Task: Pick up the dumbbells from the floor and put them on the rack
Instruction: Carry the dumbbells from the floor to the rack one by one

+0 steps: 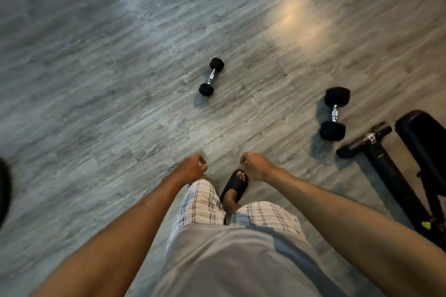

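Hands hang empty, left hand (pixel 193 168) and right hand (pixel 256 166) loosely curled, ready for two dumbbells: small dumbbell (pixel 211 77), big dumbbell (pixel 335 113).

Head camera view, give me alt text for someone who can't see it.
Two black hex dumbbells, a smaller one and a larger one, lie on grey wood-look flooring. The person's empty left hand and right hand hang loosely curled; a black bench stands at right.

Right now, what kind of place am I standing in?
Probably a home gym or workout room. Two black hex dumbbells, a small one and a bigger one, lie on the grey plank floor, and a black padded bench stands at the right.
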Available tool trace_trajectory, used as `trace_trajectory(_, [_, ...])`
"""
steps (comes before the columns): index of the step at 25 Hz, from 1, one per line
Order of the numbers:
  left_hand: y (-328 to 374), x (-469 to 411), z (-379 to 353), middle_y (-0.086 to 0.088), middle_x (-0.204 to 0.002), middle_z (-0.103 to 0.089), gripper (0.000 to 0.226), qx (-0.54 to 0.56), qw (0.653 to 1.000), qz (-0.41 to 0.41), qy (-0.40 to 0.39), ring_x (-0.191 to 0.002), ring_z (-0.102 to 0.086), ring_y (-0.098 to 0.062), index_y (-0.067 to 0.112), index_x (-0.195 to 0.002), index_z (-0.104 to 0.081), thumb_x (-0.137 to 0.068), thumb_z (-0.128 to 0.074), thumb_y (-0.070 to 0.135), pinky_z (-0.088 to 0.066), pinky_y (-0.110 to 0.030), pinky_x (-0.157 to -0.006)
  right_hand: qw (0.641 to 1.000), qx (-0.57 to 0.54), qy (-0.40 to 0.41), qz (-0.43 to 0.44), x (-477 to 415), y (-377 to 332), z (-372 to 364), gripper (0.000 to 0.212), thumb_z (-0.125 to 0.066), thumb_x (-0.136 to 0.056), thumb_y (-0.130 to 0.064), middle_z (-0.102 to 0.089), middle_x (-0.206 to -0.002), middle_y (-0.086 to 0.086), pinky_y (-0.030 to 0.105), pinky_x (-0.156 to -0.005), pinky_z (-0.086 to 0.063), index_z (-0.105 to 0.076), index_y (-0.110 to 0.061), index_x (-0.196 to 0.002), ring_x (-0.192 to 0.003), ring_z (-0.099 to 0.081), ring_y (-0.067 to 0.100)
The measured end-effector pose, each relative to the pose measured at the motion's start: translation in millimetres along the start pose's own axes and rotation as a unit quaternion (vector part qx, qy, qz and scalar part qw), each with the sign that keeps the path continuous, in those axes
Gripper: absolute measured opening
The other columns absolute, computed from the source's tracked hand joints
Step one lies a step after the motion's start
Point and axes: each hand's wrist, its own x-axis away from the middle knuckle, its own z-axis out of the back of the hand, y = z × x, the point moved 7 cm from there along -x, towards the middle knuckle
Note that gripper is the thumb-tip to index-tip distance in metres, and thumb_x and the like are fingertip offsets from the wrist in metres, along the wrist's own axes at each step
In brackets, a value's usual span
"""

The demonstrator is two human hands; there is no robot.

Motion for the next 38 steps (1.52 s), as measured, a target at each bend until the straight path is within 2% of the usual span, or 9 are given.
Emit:
trace_trajectory(12, [58.8,-187.3,184.1,-0.021,-0.112,-0.066,0.022,0.024,0.999,0.033,-0.032,-0.089,-0.064,-0.029,0.004,-0.109,-0.059,-0.096,-0.052,0.02,-0.05,-0.037,-0.081,0.996,0.075,-0.057,0.006,-208.9,-81.3,207.5,0.027,-0.048,-0.091,-0.013,-0.072,-0.091,0.022,0.038,-0.072,-0.051,-0.07,0.001,-0.083,-0.089,-0.067,0.039])
trace_trajectory(15, [72.7,-243.6,221.2,-0.024,-0.12,-0.064,0.026,0.079,0.996,0.046,-0.001,-0.096,-0.066,-0.034,0.001,-0.112,-0.061,-0.096,-0.055,0.02,-0.055,-0.042,-0.086,0.998,0.055,-0.036,0.002,-268.2,-100.0,242.4,0.027,-0.05,-0.092,-0.016,-0.072,-0.094,0.024,0.04,-0.078,-0.051,-0.071,0.001,-0.09,-0.092,-0.068,0.038])
trace_trajectory(20, [75.2,-362.2,232.1,-0.019,-0.111,-0.068,0.023,0.151,0.983,0.102,0.006,-0.102,-0.066,-0.033,0.006,-0.113,-0.062,-0.097,-0.053,0.02,-0.053,-0.044,-0.093,0.993,0.026,-0.105,-0.053,-448.1,-43.7,201.6,0.042,-0.033,-0.073,-0.048,-0.073,-0.088,0.012,0.047,-0.084,-0.057,-0.065,-0.024,-0.087,-0.084,-0.069,0.034])
trace_trajectory(25, [54.2,-489.7,205.1,-0.014,-0.104,-0.069,0.018,0.236,0.957,0.169,0.029,-0.091,-0.067,-0.029,0.01,-0.109,-0.062,-0.098,-0.052,0.02,-0.055,-0.037,-0.086,0.983,0.008,-0.166,-0.083,-536.6,-69.0,202.4,0.028,-0.049,-0.091,-0.018,-0.075,-0.086,0.014,0.04,-0.069,-0.062,-0.073,-0.004,-0.089,-0.077,-0.072,0.028])
trace_trajectory(27, [42.0,-543.3,191.5,-0.012,-0.097,-0.069,0.011,0.272,0.944,0.185,0.039,-0.079,-0.064,-0.025,0.015,-0.102,-0.06,-0.098,-0.05,0.018,-0.054,-0.034,-0.076,0.983,-0.003,-0.169,-0.074,-588.5,-56.4,190.7,0.023,-0.05,-0.091,-0.014,-0.075,-0.087,0.015,0.042,-0.073,-0.062,-0.072,-0.006,-0.084,-0.081,-0.073,0.03])
trace_trajectory(29, [23.6,-595.3,180.9,-0.015,-0.099,-0.07,0.011,0.28,0.938,0.195,0.059,-0.083,-0.066,-0.027,0.013,-0.1,-0.061,-0.096,-0.051,0.017,-0.056,-0.037,-0.079,0.984,-0.032,-0.155,-0.085,-644.0,-32.3,173.7,0.025,-0.049,-0.091,-0.016,-0.075,-0.086,0.015,0.046,-0.077,-0.061,-0.065,-0.014,-0.072,-0.082,-0.073,0.032])
trace_trajectory(32, [-15.4,-663.5,160.6,-0.016,-0.124,-0.059,0.036,0.229,0.939,0.24,0.087,-0.114,-0.057,-0.034,0.013,-0.122,-0.053,-0.089,-0.063,0.024,-0.049,-0.042,-0.096,0.971,-0.145,-0.101,-0.164,-720.1,3.6,149.4,0.023,-0.05,-0.093,-0.017,-0.074,-0.088,0.017,0.044,-0.073,-0.061,-0.058,-0.014,-0.071,-0.074,-0.071,0.031])
trace_trajectory(35, [-45.1,-716.7,131.4,-0.016,-0.142,-0.036,0.078,0.197,0.939,0.27,0.077,-0.13,-0.04,-0.037,0.02,-0.138,-0.033,-0.077,-0.077,0.042,-0.042,-0.049,-0.104,0.913,-0.316,-0.082,-0.245,-777.2,21.7,125.4,0.012,-0.06,-0.094,-0.022,-0.067,-0.092,0.013,0.039,-0.073,-0.059,-0.06,-0.01,-0.093,-0.079,-0.066,0.025])
trace_trajectory(38, [-60.2,-755.6,102.4,-0.02,-0.149,-0.023,0.098,0.156,0.943,0.287,0.068,-0.132,-0.038,-0.041,0.026,-0.142,-0.024,-0.068,-0.082,0.051,-0.044,-0.051,-0.102,0.849,-0.442,-0.123,-0.261,-821.3,19.0,93.6,0.037,-0.062,-0.094,-0.032,-0.071,-0.104,0.014,0.038,-0.08,-0.058,-0.059,-0.008,-0.121,-0.087,-0.068,0.023])
